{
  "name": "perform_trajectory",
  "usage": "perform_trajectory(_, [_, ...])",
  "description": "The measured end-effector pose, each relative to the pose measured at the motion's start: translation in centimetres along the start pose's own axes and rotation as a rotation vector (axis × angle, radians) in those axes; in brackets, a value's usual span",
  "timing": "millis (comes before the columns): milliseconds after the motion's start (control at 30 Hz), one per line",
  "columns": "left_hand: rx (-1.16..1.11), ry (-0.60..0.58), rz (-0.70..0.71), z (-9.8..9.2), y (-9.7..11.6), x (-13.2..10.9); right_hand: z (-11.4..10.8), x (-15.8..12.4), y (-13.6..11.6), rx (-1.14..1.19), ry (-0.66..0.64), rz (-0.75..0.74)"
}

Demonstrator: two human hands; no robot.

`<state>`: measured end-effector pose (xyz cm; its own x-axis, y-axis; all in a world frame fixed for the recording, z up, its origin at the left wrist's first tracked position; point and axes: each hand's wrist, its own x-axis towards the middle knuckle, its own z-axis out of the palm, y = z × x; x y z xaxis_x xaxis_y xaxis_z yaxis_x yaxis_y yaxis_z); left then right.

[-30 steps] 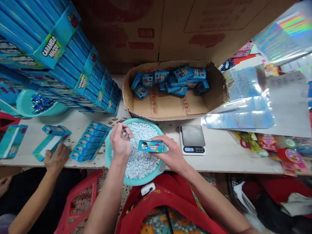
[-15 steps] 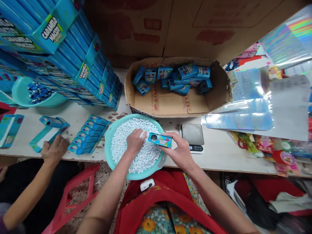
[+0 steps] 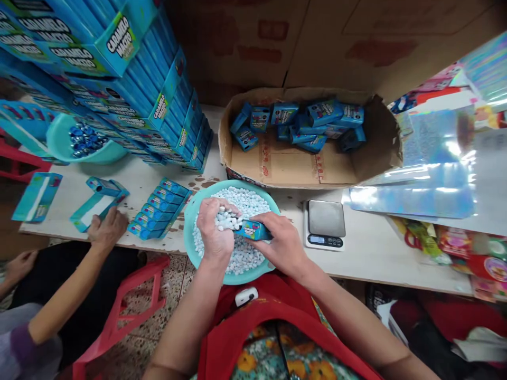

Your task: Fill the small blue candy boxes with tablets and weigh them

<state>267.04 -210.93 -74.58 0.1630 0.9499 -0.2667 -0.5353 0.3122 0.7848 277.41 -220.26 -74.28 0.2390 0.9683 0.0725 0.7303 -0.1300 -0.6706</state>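
Observation:
My left hand (image 3: 216,229) is cupped, palm up, around a heap of small white candies (image 3: 228,218) above the basin. In my right hand (image 3: 282,240) is a small blue candy box (image 3: 253,229), gripped between thumb and fingers and tilted toward the left palm. The box's left end meets the candies at my left fingertips; its opening is hidden there. Under both hands stands a turquoise basin (image 3: 189,232) filled with pale candies (image 3: 243,261).
A cardboard box (image 3: 277,174) behind the basin holds several blue boxes. A digital scale (image 3: 325,219) is on the right. Stacked blue display cartons (image 3: 158,116) rise at left. A co-worker's hand (image 3: 106,229) touches a carton; a row of blue boxes (image 3: 158,208) lies between us.
My left hand has come up out of the basin, turned palm up with a handful of candies. My right hand has tipped the box's open end toward it. The view has shifted left.

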Motion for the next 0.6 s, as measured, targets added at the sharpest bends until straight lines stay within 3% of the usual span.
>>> perform_trajectory(200, [0.069,0.081,0.016,0.7,0.5,0.1,-0.7,0.0,-0.4,0.074,0.042,0.019])
perform_trajectory(600, [0.2,0.058,0.087,2.0,-0.4,-0.3,-0.9,-0.2,0.5,0.112,0.056,0.077])
